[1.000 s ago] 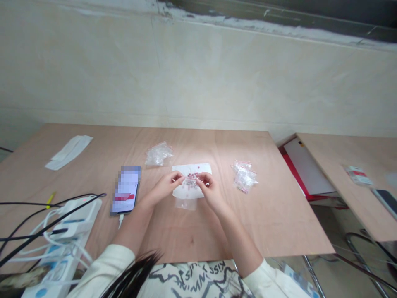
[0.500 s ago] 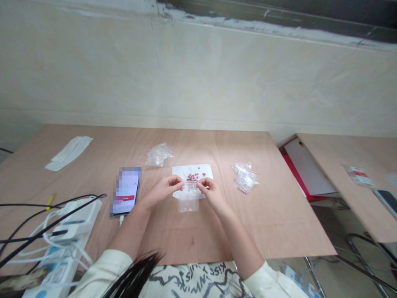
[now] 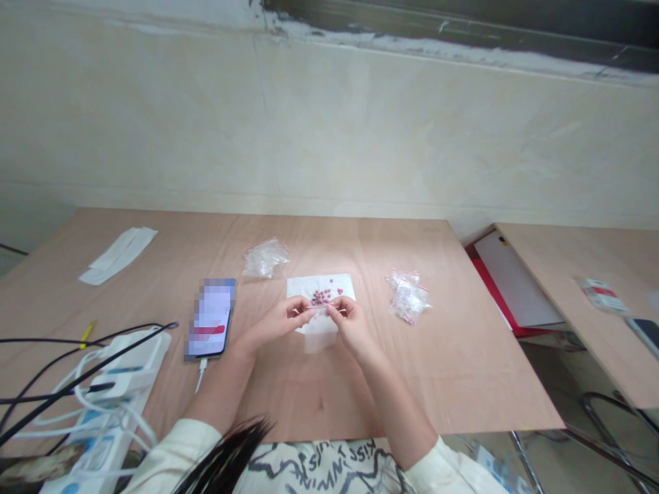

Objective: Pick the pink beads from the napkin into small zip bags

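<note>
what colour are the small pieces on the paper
The small pieces look mostly pinkish red, head view.

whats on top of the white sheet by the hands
Small red pieces lie on the white sheet, most bunched near its middle. The left hand and right hand pinch a clear bag over the sheet's near part; anything the hands cover cannot be seen.

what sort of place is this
Probably a plain indoor workroom, though it could be a home or office. A wooden table stands by a bare wall, with a cable-crowded power strip and small clear bags on it.
</note>
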Tool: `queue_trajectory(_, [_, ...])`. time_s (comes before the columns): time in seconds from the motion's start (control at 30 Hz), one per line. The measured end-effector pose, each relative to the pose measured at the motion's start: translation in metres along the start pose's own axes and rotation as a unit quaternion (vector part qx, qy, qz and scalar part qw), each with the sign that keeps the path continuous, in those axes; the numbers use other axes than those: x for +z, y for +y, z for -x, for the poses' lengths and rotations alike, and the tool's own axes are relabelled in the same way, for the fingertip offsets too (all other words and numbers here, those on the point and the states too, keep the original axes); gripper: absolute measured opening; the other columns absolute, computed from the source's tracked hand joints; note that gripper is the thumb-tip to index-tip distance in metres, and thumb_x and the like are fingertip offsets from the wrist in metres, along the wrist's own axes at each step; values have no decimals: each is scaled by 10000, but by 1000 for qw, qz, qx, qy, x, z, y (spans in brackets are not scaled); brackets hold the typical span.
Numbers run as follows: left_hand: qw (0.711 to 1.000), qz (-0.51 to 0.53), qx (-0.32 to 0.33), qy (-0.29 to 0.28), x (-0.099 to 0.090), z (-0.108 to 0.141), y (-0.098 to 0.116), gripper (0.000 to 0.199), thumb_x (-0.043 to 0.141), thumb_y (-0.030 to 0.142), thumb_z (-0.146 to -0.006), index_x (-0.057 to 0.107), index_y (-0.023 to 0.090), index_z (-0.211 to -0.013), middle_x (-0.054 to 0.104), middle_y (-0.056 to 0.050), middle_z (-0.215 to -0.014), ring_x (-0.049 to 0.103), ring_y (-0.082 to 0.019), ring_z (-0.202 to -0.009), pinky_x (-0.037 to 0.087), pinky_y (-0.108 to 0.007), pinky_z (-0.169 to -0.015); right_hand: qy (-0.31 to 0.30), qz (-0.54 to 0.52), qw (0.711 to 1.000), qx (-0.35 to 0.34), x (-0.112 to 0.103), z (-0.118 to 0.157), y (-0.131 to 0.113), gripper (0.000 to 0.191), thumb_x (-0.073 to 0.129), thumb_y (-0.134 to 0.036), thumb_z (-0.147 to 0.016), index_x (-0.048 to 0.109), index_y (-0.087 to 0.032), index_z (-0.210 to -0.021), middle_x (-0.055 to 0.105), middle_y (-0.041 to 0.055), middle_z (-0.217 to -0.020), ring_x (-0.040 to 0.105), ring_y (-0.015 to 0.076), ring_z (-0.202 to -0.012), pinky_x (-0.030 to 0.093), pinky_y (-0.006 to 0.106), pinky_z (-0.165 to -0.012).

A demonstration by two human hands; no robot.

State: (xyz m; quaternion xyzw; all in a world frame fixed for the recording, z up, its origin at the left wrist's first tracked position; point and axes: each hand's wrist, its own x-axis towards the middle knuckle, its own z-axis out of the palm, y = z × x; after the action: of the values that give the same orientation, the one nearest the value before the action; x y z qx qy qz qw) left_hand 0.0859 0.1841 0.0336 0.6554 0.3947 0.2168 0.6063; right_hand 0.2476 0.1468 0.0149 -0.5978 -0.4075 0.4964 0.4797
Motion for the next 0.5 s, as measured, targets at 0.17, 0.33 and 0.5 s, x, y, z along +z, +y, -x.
queue_trajectory(0.17, [998, -50, 26, 40, 3, -2, 0, 230, 478, 341, -772, 548, 160, -649, 490, 20, -606, 459, -115, -594, 350, -207, -542, -59, -22, 998, 21, 3, 3, 1, 201, 594, -370, -656, 574, -172, -686, 593, 23, -684, 515, 138, -634, 375, 247, -604])
queue_trajectory(0.33, [999, -36, 10, 28, 6, 0, 0, 210, 488, 341, -769, 565, 157, -706, 521, 11, -657, 473, -121, -629, 357, -216, -571, -43, -71, 996, 39, 2, 1, 6, 202, 642, -340, -598, 530, -172, -593, 568, 2, -603, 489, 121, -576, 363, 241, -581])
queue_trajectory(0.5, [998, 15, -14, 57, 2, 3, -8, 239, 493, 364, -769, 517, 145, -674, 473, 29, -620, 446, -98, -592, 343, -204, -550, -30, -67, 996, 51, 2, 4, 0, 218, 660, -333, -565, 521, -165, -549, 538, -20, -552, 454, 106, -546, 335, 230, -561])
